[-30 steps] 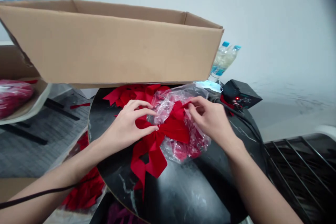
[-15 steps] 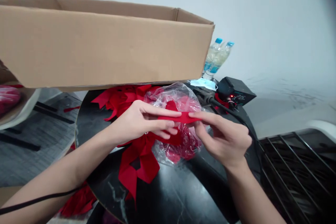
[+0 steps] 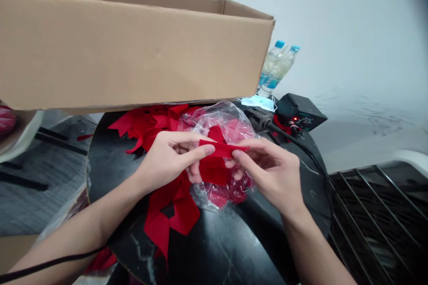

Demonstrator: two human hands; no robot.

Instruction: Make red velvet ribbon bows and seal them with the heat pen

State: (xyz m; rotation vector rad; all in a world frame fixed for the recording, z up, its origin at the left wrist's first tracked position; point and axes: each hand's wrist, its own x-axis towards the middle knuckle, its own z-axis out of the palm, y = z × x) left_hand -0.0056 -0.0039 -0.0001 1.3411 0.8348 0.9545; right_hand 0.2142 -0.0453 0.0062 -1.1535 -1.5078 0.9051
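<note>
A person's two bare hands meet above a table, seen from the wearer's own head. The left hand (image 3: 169, 158) pinches one end of a narrow red ribbon strip (image 3: 222, 148) between thumb and forefinger, and the right hand (image 3: 279, 169) pinches the other end the same way, so the strip stretches nearly level between them. Just below it shows a wider piece of red fabric (image 3: 214, 171); whether the two are joined cannot be told. Behind and beneath the hands lies a crumpled clear plastic bag (image 3: 217, 113) with red and pink material inside. Red ribbon tails (image 3: 185, 213) with pointed ends spread from under the left hand toward the wearer, over the round, black, marble-patterned table (image 3: 230, 249). Beyond the left hand, a heap of red ribbons (image 3: 152, 120) sits near the far edge. A long open cardboard box (image 3: 140, 58) spans the back. By its right end are two clear bottles (image 3: 279, 69) with blue caps and a pale blue face mask (image 3: 259, 102), next to a black device (image 3: 302, 113) with a lit red light and a dial. A black wire rack (image 3: 381, 213) stands at the far right, beside the table.
</note>
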